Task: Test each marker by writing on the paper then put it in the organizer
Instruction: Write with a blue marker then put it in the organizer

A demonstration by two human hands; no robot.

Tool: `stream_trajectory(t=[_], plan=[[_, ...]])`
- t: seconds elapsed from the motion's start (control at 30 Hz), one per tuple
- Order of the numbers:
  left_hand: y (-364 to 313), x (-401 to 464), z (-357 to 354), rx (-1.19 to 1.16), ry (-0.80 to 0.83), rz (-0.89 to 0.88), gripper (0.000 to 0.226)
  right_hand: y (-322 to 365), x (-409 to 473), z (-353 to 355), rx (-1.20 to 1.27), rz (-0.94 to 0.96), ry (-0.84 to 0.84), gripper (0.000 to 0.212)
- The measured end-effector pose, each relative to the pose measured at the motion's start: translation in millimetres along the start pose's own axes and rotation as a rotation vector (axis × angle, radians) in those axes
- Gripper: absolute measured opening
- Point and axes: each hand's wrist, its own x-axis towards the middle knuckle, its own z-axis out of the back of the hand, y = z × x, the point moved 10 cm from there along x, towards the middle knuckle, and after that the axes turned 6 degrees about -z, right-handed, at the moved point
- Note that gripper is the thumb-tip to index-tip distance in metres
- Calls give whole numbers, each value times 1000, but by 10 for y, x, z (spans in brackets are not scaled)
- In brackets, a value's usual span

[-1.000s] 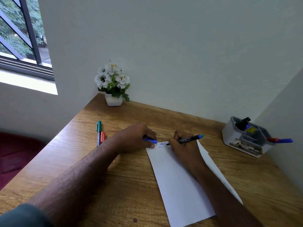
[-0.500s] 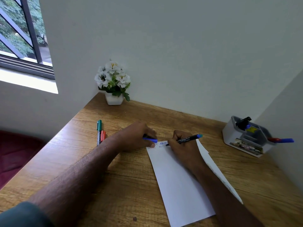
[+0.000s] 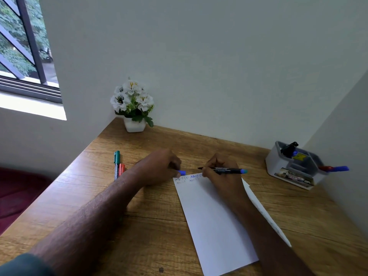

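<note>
As the nib lifts off the paper (image 3: 215, 220), I call this test done.
Right hand (image 3: 223, 176) grips the blue marker (image 3: 225, 169) (tip now levelled); left hand (image 3: 161, 168) pinches its cap (image 3: 182, 172); organizer (image 3: 294, 168) waits right.

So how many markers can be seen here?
5: blue marker in the right hand, green and red on the desk's left, red and blue in the organizer. More may hide there.
</note>
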Motion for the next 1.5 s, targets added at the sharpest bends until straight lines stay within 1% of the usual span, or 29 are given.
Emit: stream_trajectory(t=[0.07,0.13,0.23,0.3,0.33,0.43,0.57,0.73,0.87,0.93,1.03,1.13,1.2,1.27,1.4,1.5], plan=[[-25,-4,26,-8,-25,-4,17,55,-8,5,13,40,11,10],[-59,-15,70,-37,-77,-6,21,49,-21,3,66,15,31,14],[-85,-34,166,-130,-197,-36,18,18,-35,2,263,-45,61,15],[-99,-42,185,-180,-229,-58,16,18,-38,20,348,-52,69,11],[-111,-43,186,-193,-234,-68,16,30,-43,34,360,-39,65,13],[-146,-39,181,-221,-235,-86,15,70,-49,60,337,10,50,20],[-161,-35,178,-262,-244,-88,14,70,-47,66,357,29,41,17],[-165,-41,170,-255,-229,-100,15,61,-51,125,415,30,0,21],[-223,-46,164,-261,-219,-107,16,87,-69,77,370,42,48,23],[-283,-45,166,-265,-220,-133,15,75,-74,28,323,28,78,19],[-367,-40,168,-277,-221,-181,13,63,-85,-44,343,-1,126,3],[-355,-31,178,-335,-225,-171,13,31,-77,-51,458,-61,130,23],[-341,-27,163,-399,-218,-157,14,18,-68,-54,497,-97,136,24],[-343,-19,148,-448,-219,-148,15,25,-61,-81,519,-104,169,31],[-350,-6,119,-515,-215,-132,20,2,-47,-117,575,-128,195,30],[-369,-45,104,-566,-214,-106,22,36,-36,-125,585,-97,197,26]])
